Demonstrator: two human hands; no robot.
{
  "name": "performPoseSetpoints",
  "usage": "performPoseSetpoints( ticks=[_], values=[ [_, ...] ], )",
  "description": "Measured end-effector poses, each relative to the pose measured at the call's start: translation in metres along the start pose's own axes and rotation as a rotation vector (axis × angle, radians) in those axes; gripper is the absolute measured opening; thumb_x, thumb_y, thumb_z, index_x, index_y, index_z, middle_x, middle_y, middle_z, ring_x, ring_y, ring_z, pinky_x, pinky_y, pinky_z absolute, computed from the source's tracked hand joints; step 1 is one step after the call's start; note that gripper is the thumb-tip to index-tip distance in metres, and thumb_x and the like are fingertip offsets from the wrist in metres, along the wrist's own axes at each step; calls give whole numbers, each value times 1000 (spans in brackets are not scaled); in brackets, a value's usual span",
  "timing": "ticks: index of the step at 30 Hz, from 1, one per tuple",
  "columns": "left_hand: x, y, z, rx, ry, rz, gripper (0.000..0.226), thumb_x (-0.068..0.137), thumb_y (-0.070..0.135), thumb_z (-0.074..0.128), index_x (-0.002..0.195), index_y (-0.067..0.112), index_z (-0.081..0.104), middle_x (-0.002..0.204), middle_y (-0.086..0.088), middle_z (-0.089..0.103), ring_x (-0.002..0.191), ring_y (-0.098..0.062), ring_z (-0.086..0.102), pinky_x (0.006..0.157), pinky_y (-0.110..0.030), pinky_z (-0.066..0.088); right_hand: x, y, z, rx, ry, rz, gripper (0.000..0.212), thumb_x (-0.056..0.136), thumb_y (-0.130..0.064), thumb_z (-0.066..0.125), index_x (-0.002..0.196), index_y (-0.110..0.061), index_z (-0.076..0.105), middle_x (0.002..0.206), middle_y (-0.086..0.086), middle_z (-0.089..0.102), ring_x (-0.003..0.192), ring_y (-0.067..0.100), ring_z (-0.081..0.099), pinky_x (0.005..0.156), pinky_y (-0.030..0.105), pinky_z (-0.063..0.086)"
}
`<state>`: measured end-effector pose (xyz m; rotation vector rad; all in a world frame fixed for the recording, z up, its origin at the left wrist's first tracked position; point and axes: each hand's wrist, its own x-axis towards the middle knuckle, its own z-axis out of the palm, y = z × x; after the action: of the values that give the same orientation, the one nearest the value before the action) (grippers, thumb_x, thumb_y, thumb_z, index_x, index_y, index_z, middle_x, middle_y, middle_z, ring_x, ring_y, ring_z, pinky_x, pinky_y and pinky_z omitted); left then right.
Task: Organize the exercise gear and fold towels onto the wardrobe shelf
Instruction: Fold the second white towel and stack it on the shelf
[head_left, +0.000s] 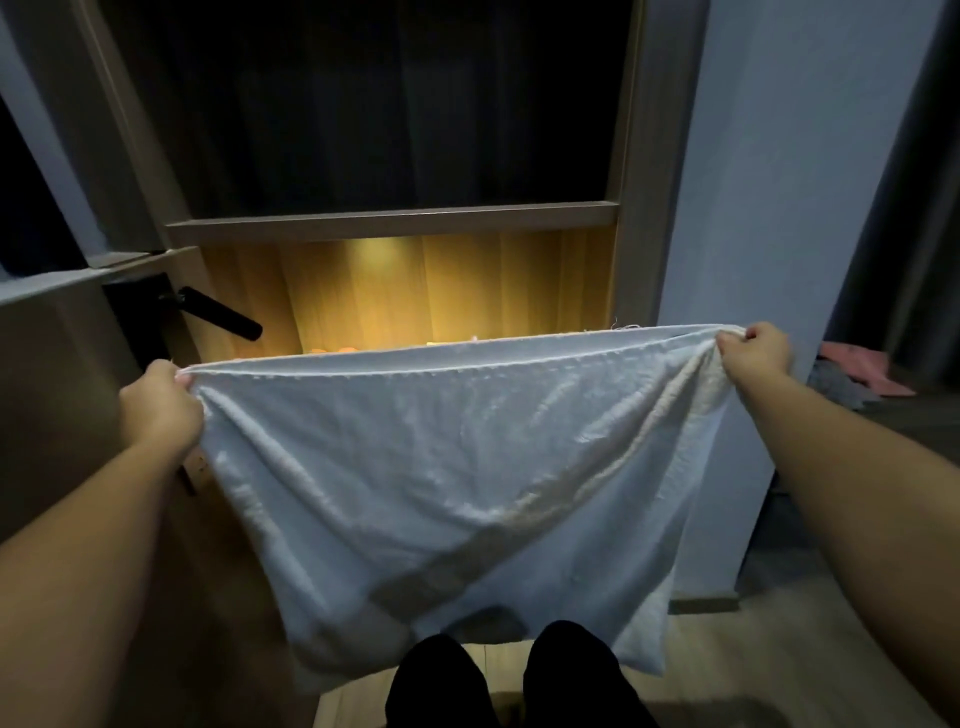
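The towel (441, 493) is white and held spread in the air in front of the wardrobe (631, 156), between the two hands. It touches no surface.

Left hand (158, 410): the fingers (182, 382) are curled closed and grip the towel's upper left corner. Right hand (756, 353): the fingers are curled closed and pinch the upper right corner, where the cloth is bunched. The right hand is higher in the view than the left, so the taut upper edge slopes up toward the right.

Below that edge the cloth sags in soft folds. Its lower edge hangs just above the person's legs (441, 680), which are clad in black, and above the wooden floor (779, 665).

Beyond the towel, a horizontal shelf board (395, 221) divides the wardrobe. The compartment above is dark. The compartment below (415, 291) is lit warm yellow, and the towel hides its lower part. Small orange shapes show just over the towel's upper edge and are too small to identify.

At the left, a black door handle (223, 314) projects toward the lit compartment. At the far right, a pink item (857, 364) and a grey item (836, 387) lie low, beside each other.
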<state>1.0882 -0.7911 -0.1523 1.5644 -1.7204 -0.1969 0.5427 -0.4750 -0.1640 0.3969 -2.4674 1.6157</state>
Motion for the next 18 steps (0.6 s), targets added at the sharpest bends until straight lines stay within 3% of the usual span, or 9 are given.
performPoseSetpoints(
  ticks=[5,9,13,15,18],
  values=[
    [-7,-5,1,-28,-20,-49,27,104,27,38,103,6,54,103,-26,53,88,-41,53,74,-46,43,1,10,3,38,-60,-1,20,86,-27,67,82,-12,56,81,12,53,78,24,51,76,39,47],
    [-12,0,1,-105,-13,-99,26,104,26,40,105,6,57,108,-26,54,95,-43,55,78,-43,42,1,16,3,55,-4,32,20,86,-30,67,95,-11,65,88,8,58,83,23,53,80,35,45],
    [-16,13,-1,-292,6,-154,26,103,25,44,116,8,58,118,-22,56,106,-39,56,85,-45,46,-7,5,5,108,-70,-52,14,92,-26,58,96,-13,56,93,10,57,86,24,54,77,35,42],
    [-22,30,-4,-402,21,-127,25,102,25,45,118,11,57,120,-19,58,109,-35,56,91,-44,46,-20,-14,7,161,-119,-116,10,94,-23,50,98,-14,53,95,10,56,89,24,53,77,37,44],
    [-37,75,-6,-503,0,51,23,98,24,52,118,13,55,115,-11,59,107,-28,58,94,-44,49,-63,-63,13,271,-269,-223,13,98,-23,45,102,-15,55,101,6,57,92,19,53,77,31,44]
  ],
)
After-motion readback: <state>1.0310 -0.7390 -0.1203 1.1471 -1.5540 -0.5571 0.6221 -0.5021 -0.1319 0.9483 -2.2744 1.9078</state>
